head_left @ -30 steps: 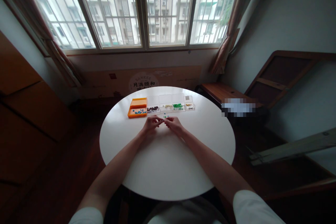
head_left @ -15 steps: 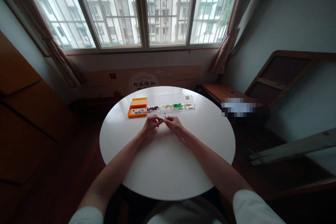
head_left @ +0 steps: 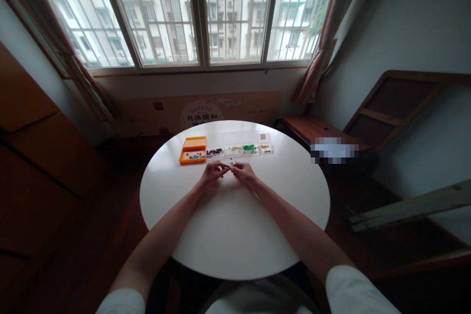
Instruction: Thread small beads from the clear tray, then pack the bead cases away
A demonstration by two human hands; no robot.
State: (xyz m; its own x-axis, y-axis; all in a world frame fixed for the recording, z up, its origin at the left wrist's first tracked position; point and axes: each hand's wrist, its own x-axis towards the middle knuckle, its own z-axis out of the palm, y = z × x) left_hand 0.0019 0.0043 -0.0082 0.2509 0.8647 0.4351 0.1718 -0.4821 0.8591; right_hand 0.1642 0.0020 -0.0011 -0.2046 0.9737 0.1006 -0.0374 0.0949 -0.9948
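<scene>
My left hand (head_left: 214, 170) and my right hand (head_left: 243, 172) meet fingertip to fingertip above the white round table (head_left: 235, 235). Both are closed in a pinch, and whatever lies between the fingertips is too small to make out. Just beyond them a few tiny green and blue pieces (head_left: 231, 162) lie loose on the tabletop. Behind my left hand stands an open orange box (head_left: 193, 161) with small blue pieces (head_left: 196, 156) inside. Beside it, a clear container holds dark brown pieces (head_left: 214, 151). Farther right, clear boxes hold pale pieces, green pieces (head_left: 249, 147) and yellowish pieces (head_left: 265, 147).
Beyond the table a large printed cardboard panel (head_left: 147, 113) leans under the barred window (head_left: 235, 14). A low wooden bench (head_left: 312, 127) stands at the right, with a blurred pale patch over it. An orange-brown cabinet (head_left: 33, 157) fills the left side.
Almost nothing differs. Both hands keep their pinch at the same spot, with at most a slight shift of the fingers.
</scene>
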